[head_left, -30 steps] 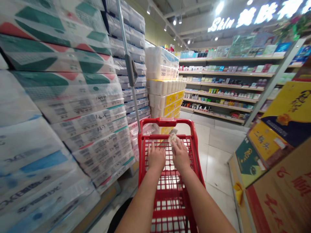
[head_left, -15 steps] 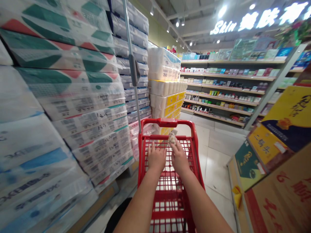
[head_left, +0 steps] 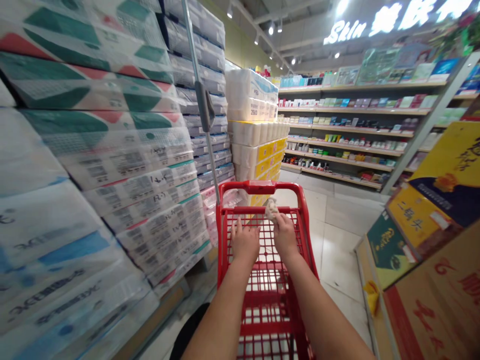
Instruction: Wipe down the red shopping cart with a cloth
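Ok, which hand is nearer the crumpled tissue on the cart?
Right. The right hand touches the crumpled tissue at its fingertips; the left hand is apart from it, further left, over the red cart basket.

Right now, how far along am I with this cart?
Early, it seems. Done: little; the red shopping cart shows no goods through its mesh. In hand: your right hand pinches a crumpled pale scrap, your left hand rests on the cart. Left: wrapped toilet-roll stacks stand alongside, untouched.

Supermarket aisle [head_left: 311,235], stocked shelving [head_left: 348,130]
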The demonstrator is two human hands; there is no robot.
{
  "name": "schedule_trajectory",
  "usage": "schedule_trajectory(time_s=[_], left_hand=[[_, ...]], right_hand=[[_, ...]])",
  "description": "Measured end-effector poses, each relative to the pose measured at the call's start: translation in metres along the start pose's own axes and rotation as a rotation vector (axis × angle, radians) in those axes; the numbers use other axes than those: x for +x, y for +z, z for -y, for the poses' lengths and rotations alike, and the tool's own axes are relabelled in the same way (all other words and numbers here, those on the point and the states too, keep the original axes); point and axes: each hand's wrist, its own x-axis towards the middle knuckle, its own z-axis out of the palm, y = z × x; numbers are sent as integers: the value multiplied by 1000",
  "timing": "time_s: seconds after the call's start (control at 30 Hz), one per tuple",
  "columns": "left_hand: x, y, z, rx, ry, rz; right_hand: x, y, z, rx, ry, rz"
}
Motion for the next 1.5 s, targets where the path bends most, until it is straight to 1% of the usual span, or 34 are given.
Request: schedule_trajectory(time_s=[0.03,0.07,0.17,0.2,0.3,0.33,0.37,0.43,0.47,0.5,0.53,0.6,0.67,0.7,0.73,0.8,0.87,0.93,1.0,1.07,1.13,1.2,1.23,1.3,1.33,1.37,1.4,1.5], left_hand=[[0,0,0,-11,-2,7],[0,-1,-1,-22,-2,17],[0,-3,-1,-26,4,40],[0,-4,0,-17,8,45],[-1,-7,0,-6,20,59],[-1,-7,0,-14,21,56],[-1,-8,0,-23,21,50],[-1,-7,1,-31,25,35],[-1,-7,1,-30,30,31],[-1,-6,1,-26,33,30],[-1,-5,1,-22,34,32],[0,-3,2,-22,28,29],[1,-1,1,-32,21,17],[1,0,1,-38,20,14],[2,0,0,-43,18,12],[2,0,-1,-53,16,12],[2,-1,-2,-68,20,15],[1,-2,-3,-83,25,19],[1,-3,-3,-90,21,24],[0,-3,-2,-90,16,28],[0,-2,-1,-91,14,30],[0,-1,0,-95,9,33],[-1,-1,0,-97,7,34],[-2,-2,1,-101,7,29],[-2,-2,1,-104,9,26],[-3,-2,2,-108,10,23],[-3,-2,2,-114,12,22],[-3,-2,2,-116,19,24]], right_hand=[[3,3,-1,-8,26,-25],[7,7,-1,-1,18,-14],[21,21,5,83,-108,127],[26,26,9,98,-122,145],[40,38,23,68,-42,90],[43,42,27,59,-38,102],[46,44,30,61,-67,147],[51,45,31,75,-167,280],[52,42,29,69,-199,326],[54,37,23,47,-203,342],[54,30,16,8,-170,320],[52,10,-2,-97,-68,226],[44,-10,-18,-194,90,59],[38,-18,-23,-229,130,5],[31,-25,-26,-258,138,-11],[15,-33,-25,-292,91,34],[2,-37,-19,-290,40,100],[-5,-42,-12,-252,55,108],[-8,-46,-8,-215,128,52],[-9,-47,-5,-239,182,-19],[-11,-44,-4,-311,180,-38],[-15,-38,-5,-338,131,17],[-17,-36,-7,-305,94,63],[-20,-33,-10,-177,1,168],[-20,-34,-12,-115,-34,206],[-21,-36,-14,-78,-45,219],[-21,-38,-14,-73,-25,199],[-23,-46,-12,-170,138,58]])
